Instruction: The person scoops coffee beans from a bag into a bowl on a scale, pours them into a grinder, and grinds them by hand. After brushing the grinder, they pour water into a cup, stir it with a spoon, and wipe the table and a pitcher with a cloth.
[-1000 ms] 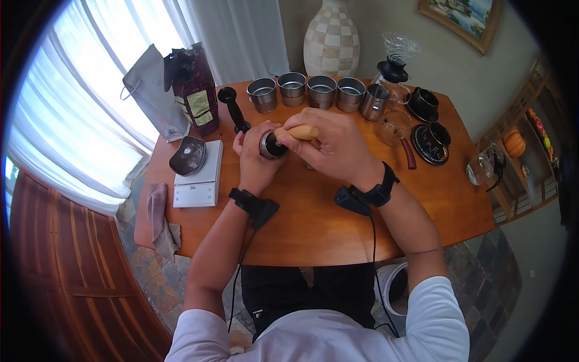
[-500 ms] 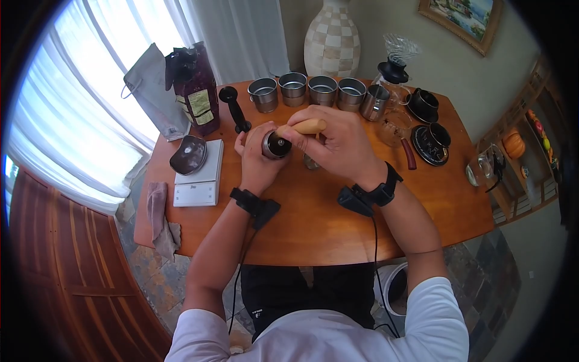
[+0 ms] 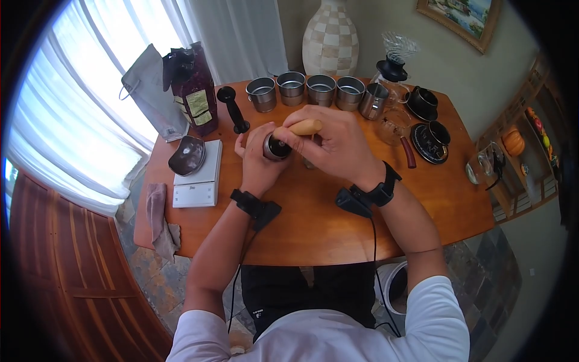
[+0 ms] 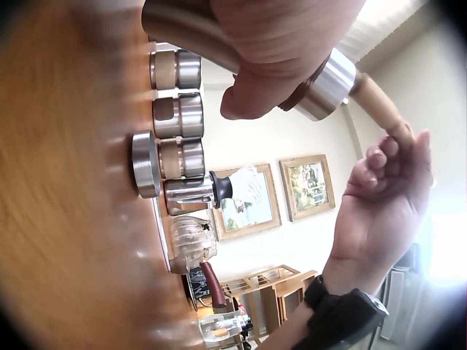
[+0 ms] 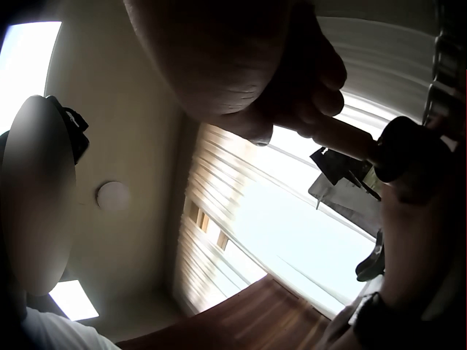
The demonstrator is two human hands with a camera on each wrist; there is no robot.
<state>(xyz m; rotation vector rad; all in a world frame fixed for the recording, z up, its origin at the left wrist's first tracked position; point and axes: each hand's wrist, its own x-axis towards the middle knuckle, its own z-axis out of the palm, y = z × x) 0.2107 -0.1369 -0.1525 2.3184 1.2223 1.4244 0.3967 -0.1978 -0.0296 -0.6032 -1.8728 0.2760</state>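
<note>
My left hand (image 3: 260,161) grips an upright metal cylinder (image 3: 276,146) with a dark top; in the left wrist view the steel band (image 4: 334,82) of that cylinder shows beyond the fingers. A light wooden handle (image 3: 306,127) rises slantwise from its top. My right hand (image 3: 339,146) pinches this handle between thumb and fingers, seen also in the left wrist view, where the right hand (image 4: 384,200) holds the handle's far end (image 4: 400,130). The right wrist view is dark, with the handle (image 5: 341,138) between the right fingers and the cylinder's black top.
Steel cups (image 3: 321,90) line the table's back. At left are a white scale (image 3: 197,192), dark dish (image 3: 187,155), cloth (image 3: 160,220), bags (image 3: 196,108) and a black tamper-like tool (image 3: 234,110). A glass server (image 3: 395,123) and black cups (image 3: 435,136) stand right.
The right hand and the wooden handle have shifted slightly over the cylinder, first right and then a little back left. Both hands have kept their grip.
</note>
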